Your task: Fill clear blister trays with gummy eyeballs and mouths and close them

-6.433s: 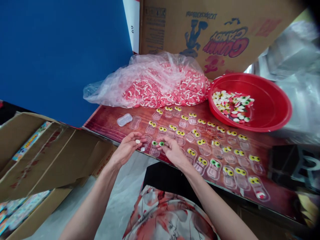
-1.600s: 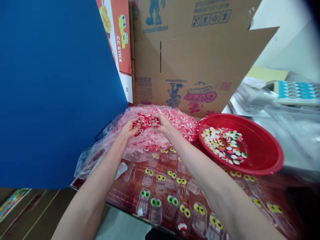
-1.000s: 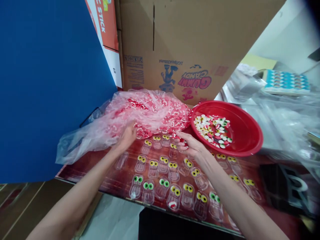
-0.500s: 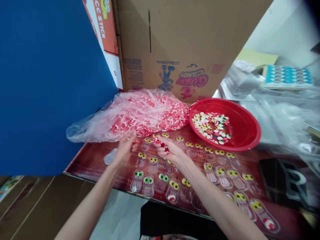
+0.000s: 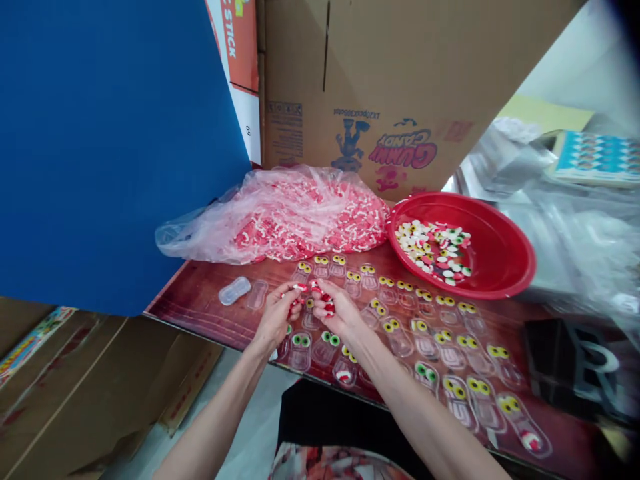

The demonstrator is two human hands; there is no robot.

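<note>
Currently, red-and-white gummies (image 5: 329, 307) are held by the left hand (image 5: 278, 313) and right hand (image 5: 343, 313), fingers of both curled nearly closed around them, above clear trays (image 5: 300, 361) on the table (image 5: 200, 297). Pieces could be spilled among the gummy eyes (image 5: 297, 341) if either grip were loosened too far.

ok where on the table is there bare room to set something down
The left end of the table, between the blue panel and two eyeless trays; the right end, below the black object, shows bare surface too. Eyed trays crowd the middle.
</note>
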